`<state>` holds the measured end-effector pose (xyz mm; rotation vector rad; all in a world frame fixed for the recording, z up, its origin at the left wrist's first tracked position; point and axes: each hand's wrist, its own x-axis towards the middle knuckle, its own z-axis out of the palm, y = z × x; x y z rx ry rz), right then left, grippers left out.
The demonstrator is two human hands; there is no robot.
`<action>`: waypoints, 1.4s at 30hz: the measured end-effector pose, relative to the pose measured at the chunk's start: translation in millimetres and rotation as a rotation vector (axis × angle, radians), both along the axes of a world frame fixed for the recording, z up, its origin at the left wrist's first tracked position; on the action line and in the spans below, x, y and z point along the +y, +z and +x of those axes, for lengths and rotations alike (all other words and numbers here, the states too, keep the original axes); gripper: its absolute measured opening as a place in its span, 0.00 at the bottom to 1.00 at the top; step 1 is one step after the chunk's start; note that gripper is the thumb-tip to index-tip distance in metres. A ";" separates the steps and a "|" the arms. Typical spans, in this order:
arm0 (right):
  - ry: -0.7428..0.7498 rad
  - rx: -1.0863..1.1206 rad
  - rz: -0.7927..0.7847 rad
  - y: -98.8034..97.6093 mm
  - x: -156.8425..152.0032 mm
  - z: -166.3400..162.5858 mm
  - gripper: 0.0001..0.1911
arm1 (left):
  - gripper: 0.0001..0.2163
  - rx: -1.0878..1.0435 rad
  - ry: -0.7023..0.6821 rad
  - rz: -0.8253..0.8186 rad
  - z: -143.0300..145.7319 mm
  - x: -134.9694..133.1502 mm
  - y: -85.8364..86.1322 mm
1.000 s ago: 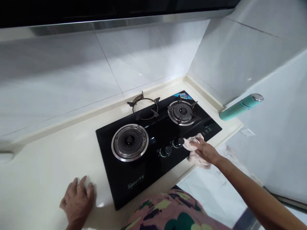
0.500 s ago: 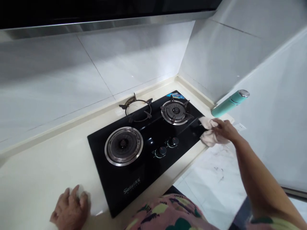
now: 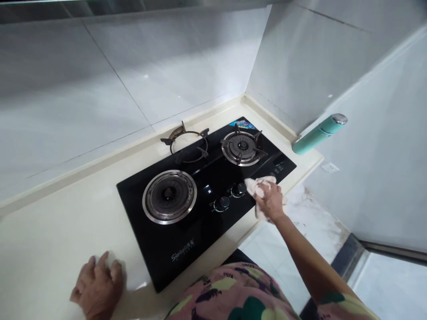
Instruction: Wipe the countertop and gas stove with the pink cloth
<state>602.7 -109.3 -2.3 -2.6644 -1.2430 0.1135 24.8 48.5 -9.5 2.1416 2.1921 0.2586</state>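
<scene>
My right hand [image 3: 271, 201] is closed on a pale pink cloth [image 3: 262, 183], pressed to the front right part of the black gas stove [image 3: 200, 240], just right of the control knobs [image 3: 224, 203]. Part of the cloth hangs over the counter's front edge. My left hand [image 3: 99, 284] rests on the cream countertop [image 3: 66, 231], fingers spread, holding nothing, left of the stove. The left burner [image 3: 169, 195] has no pan support on it. Its loose pan support [image 3: 189, 144] lies at the stove's back edge, partly on the counter. The right burner [image 3: 243, 146] carries its own support.
A turquoise thermos flask [image 3: 318, 134] stands at the counter's right end by the wall. Behind the stove rises a grey tiled wall [image 3: 116, 75], with the range hood's edge [image 3: 100, 10] above. A wall socket [image 3: 330, 167] sits low on the right.
My right hand has drawn the cloth leftward along the stove's front, from its right edge to beside the knobs. My left hand has stayed in place. The view has tilted slightly down.
</scene>
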 end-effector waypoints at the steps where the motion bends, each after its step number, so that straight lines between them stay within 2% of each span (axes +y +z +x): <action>1: 0.067 0.023 0.006 0.9 -9.1 -17.4 0.22 | 0.27 0.005 -0.004 -0.019 0.8 0.1 1.3; 4: 0.295 0.130 -0.069 8.5 -43.5 -54.6 0.24 | 0.29 0.018 -0.003 -0.024 1.8 0.2 3.5; 6: 0.444 0.205 -0.238 16.7 -73.7 -59.5 0.24 | 0.29 0.018 -0.009 -0.014 1.2 0.4 3.2; 8: 0.501 0.236 -0.421 26.8 -104.3 -45.8 0.19 | 0.28 0.010 -0.012 -0.021 0.1 0.7 2.3; 11: 0.412 0.178 -0.557 46.4 -130.1 -1.3 0.07 | 0.27 -0.007 -0.006 -0.026 -0.7 1.1 2.0; 13: 0.335 0.103 -0.520 61.1 -122.9 28.1 0.08 | 0.27 -0.015 -0.013 -0.033 -0.3 0.7 3.1; 15: 0.299 0.058 -0.353 72.5 -95.5 44.5 0.15 | 0.27 -0.019 -0.021 -0.036 0.9 -0.1 4.7; 17: 0.319 0.079 -0.099 76.4 -54.5 43.7 0.22 | 0.27 -0.015 -0.018 -0.032 2.4 -1.2 6.2; 19: 0.354 0.125 0.102 71.6 -9.3 28.3 0.25 | 0.27 -0.002 -0.016 -0.026 3.9 -2.3 7.2; 20: 0.365 0.144 0.144 66.8 11.6 17.3 0.25 | 0.27 0.006 -0.017 -0.019 4.4 -2.7 7.3; 22: 0.364 0.153 0.124 54.6 44.0 -6.2 0.26 | 0.27 0.021 -0.022 -0.002 4.9 -3.2 7.2; 24: 0.353 0.132 0.054 42.4 57.2 -26.2 0.28 | 0.27 0.033 -0.021 0.007 4.4 -3.3 6.8; 26: 0.363 0.098 0.035 32.8 47.6 -38.4 0.29 | 0.26 0.040 -0.013 -0.008 3.4 -3.3 6.4; 29: 0.446 0.100 0.065 24.8 0.3 -38.2 0.27 | 0.26 0.035 -0.002 -0.042 2.2 -3.5 6.4; 33: 0.579 0.190 -0.016 28.2 -63.4 -0.5 0.23 | 0.26 0.026 -0.010 -0.057 2.7 -4.2 7.4; 35: 0.481 0.140 -0.015 34.4 -69.7 28.9 0.23 | 0.26 0.026 -0.010 -0.062 3.5 -4.6 8.2; 38: 0.205 -0.002 0.008 38.9 -42.5 65.8 0.25 | 0.27 0.029 -0.014 -0.054 4.9 -5.0 9.1; 40: 0.039 -0.024 -0.029 33.2 -14.2 74.0 0.26 | 0.26 0.034 -0.014 -0.045 5.7 -5.1 9.3; 42: -0.089 -0.016 -0.070 20.9 6.3 65.7 0.26 | 0.25 0.039 -0.008 -0.039 6.3 -5.2 9.2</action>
